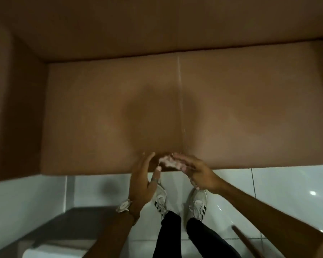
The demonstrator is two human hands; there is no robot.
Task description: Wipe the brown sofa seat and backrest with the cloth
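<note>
Head view: both hands at the sofa seat's (175, 108) front edge.
Left hand (144, 180) spread open; right hand (196, 173) loosely grips the blurred cloth (169, 162).

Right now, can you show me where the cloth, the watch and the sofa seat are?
cloth (169, 162): head view, on the pale bunched part between the hands.
watch (124, 206): head view, on its pale face at the left wrist.
sofa seat (250, 108): head view, on the bare right half of the cushion.
</note>
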